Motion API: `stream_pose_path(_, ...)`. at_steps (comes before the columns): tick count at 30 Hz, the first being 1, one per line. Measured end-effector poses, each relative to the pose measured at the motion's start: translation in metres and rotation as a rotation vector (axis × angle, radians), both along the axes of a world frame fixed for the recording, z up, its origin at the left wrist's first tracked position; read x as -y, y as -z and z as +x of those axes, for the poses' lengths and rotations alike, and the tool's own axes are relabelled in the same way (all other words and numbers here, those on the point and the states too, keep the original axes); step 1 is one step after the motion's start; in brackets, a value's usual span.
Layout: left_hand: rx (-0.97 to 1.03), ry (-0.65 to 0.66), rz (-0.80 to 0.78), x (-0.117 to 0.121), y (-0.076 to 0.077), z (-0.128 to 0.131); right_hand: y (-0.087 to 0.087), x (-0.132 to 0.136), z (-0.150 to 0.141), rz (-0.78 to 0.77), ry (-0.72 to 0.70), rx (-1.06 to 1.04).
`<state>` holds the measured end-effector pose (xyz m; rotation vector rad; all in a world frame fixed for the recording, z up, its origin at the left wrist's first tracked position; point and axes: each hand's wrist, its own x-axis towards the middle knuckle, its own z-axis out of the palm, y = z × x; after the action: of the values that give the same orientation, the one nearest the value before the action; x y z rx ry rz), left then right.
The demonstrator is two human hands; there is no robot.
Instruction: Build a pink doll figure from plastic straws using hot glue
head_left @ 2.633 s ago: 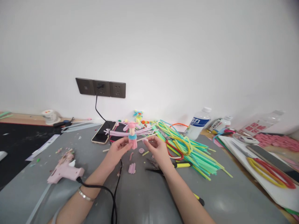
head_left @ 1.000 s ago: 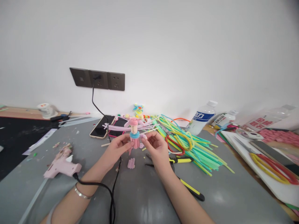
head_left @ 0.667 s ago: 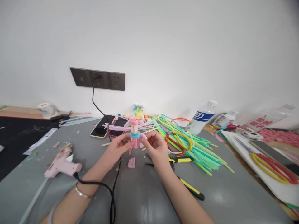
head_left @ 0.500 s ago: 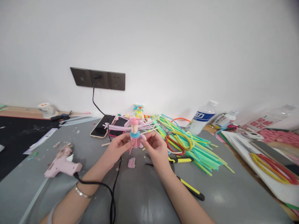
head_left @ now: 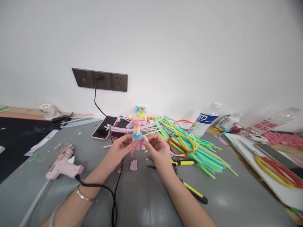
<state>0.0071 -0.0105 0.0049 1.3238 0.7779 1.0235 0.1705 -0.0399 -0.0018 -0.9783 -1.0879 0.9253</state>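
Above the grey table, both hands pinch a small pipe-cleaner doll [head_left: 137, 129] with a pink top, cream face, blue collar and pink body. My left hand [head_left: 123, 148] is closed on the doll's lower left side. My right hand [head_left: 157, 148] grips its right side, where a short lilac and cream piece sticks out. The fingertips hide part of the body. Below the doll, a small lilac pipe-cleaner piece [head_left: 133, 165] lies on the table. Lilac pipe cleaners [head_left: 118, 129] lie behind it.
A pink hot glue gun [head_left: 63, 167] lies left, its black cord [head_left: 104, 187] running under my left forearm. Right are yellow-black pliers [head_left: 193, 190], green pipe cleaners [head_left: 208, 157], red-yellow scissors [head_left: 182, 148] and a bottle [head_left: 204, 119]. Two phones [head_left: 104, 128] lie behind.
Hardly anything differs. Both hands keep their grip on the doll in the same place; the whole view has shifted very slightly.
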Motion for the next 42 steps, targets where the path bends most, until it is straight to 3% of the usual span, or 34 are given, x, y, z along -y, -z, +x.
stream_pose_path(42,-0.142,-0.096,0.188,-0.003,0.011,-0.004,0.000,0.004,-0.003,0.044,-0.007,0.053)
